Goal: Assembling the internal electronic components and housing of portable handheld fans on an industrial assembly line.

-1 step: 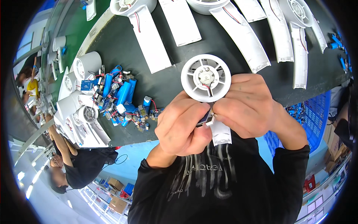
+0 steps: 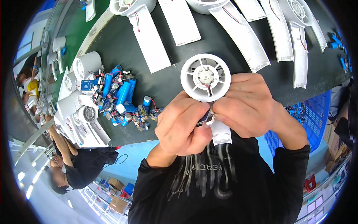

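Observation:
A white handheld fan housing (image 2: 205,77) is held upright before my chest, its round spoked head above and its open handle (image 2: 222,136) pointing down toward me. My left hand (image 2: 182,127) is closed, thumb and forefinger pinching a small dark circuit board (image 2: 203,118) with a pale block at its end. My right hand (image 2: 246,106) is closed around the neck of the housing, its fingertips meeting the left ones at the board. A short dark wire runs down from the hub. Whether the board touches the handle is hidden by my fingers.
Left on the dark table (image 2: 160,89) lies a heap of blue batteries (image 2: 123,93) with wired boards, beside stacked white fan housings (image 2: 87,63). More open housings (image 2: 240,37) lie along the far side. A blue crate (image 2: 317,119) stands at right; a person (image 2: 85,168) works at left.

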Demonstrator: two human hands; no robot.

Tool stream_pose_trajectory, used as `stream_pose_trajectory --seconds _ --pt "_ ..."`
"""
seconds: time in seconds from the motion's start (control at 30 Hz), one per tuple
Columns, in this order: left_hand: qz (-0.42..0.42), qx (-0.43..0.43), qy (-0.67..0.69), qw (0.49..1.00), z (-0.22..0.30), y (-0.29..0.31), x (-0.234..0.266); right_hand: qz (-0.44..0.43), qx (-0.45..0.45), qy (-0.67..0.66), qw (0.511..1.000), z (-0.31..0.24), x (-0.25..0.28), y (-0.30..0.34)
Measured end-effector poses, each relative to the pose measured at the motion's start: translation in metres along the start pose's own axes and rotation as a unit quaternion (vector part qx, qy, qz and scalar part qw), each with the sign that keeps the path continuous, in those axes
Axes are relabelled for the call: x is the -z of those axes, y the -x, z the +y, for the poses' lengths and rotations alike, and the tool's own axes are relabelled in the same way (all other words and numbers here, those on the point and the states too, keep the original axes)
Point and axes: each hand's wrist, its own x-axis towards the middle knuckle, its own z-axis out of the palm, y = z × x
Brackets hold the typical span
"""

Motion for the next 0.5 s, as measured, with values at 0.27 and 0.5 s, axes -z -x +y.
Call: stream_pose_trajectory --seconds 0.27,0.5 --pt "-0.014 0.024 -0.035 0.999 0.001 -0.002 -0.001 0.006 -0.029 -0.020 0.999 0.001 -0.001 0.001" --pt "0.041 0.051 -0.024 0.998 0.000 -0.005 -0.003 0.049 -0.027 0.023 0.998 0.000 -0.004 -0.010"
